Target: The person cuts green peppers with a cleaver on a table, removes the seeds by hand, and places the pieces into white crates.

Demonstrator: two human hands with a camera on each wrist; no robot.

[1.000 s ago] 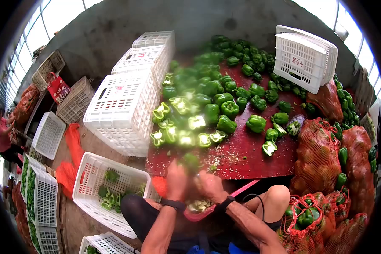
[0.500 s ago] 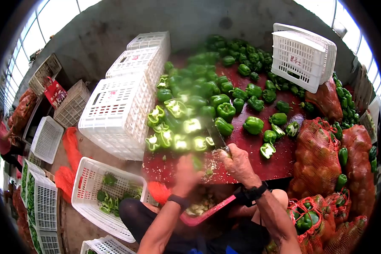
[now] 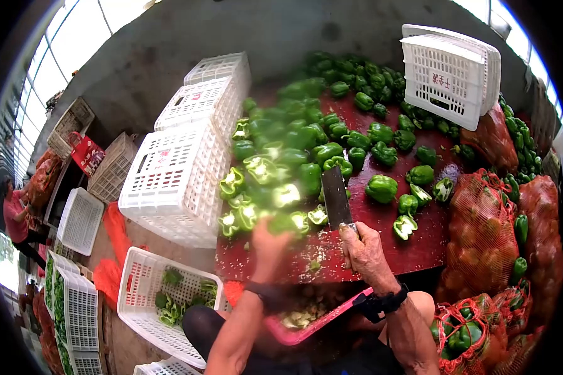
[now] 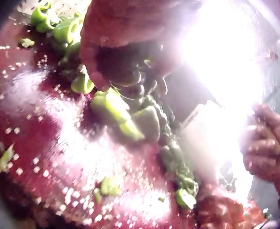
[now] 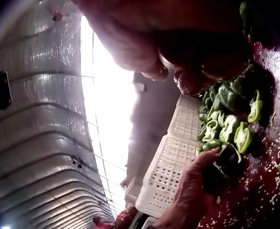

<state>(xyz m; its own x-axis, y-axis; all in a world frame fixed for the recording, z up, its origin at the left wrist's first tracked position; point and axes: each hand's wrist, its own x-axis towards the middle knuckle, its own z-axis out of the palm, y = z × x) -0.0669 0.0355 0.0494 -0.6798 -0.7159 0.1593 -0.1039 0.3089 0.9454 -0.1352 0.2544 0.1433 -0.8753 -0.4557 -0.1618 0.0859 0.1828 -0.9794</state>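
Observation:
The left hand (image 3: 270, 247), blurred in the head view, is at the near-left edge of the cut peppers. In the right wrist view its thumb and fingers grip a green pepper (image 5: 226, 160) low over the red tabletop (image 5: 266, 191). Seen from the left wrist, the fingers of that hand (image 4: 135, 28) curl down beside pale green cut pieces (image 4: 112, 107). The right hand (image 3: 366, 253) holds a broad knife by its handle, the dark blade (image 3: 336, 200) pointing up and away over the table. Halved peppers (image 3: 259, 170) lie beyond the left hand, pale insides upward.
Whole peppers (image 3: 381, 189) spread across the table to the back. White crates (image 3: 162, 165) stand at its left, with another crate (image 3: 137, 312) below holding pepper pieces. A pink-rimmed tub (image 3: 288, 337) holds scraps. Red net sacks (image 3: 478, 231) line the right. A person (image 3: 15, 215) stands far left.
Both hands were close together around a pepper at the table's front edge. They have parted; the left moved up to the cut peppers, and the right moved right with the knife now plainly visible.

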